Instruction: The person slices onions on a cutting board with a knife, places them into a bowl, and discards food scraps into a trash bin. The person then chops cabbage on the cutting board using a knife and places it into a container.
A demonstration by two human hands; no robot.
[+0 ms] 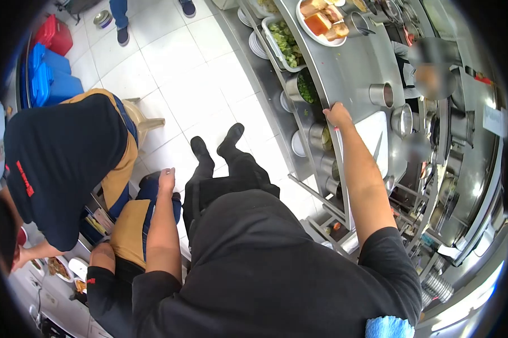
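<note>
My right hand is closed over the near edge of the steel counter, fingers wrapped on the rim. Close by that arm lies a white cutting board with a knife on it. A steel pot stands farther in on the counter. My left hand hangs low over the tiled floor, its fingers loosely curled, and nothing shows in it. It is beside a seated person in a tan apron and touches no object that I can make out.
Under the counter, shelves hold a tub of green vegetables, pots and stacked plates. A plate of food sits on top. To my left are a person in a dark shirt, a plastic stool and blue bins. Another person's legs show ahead.
</note>
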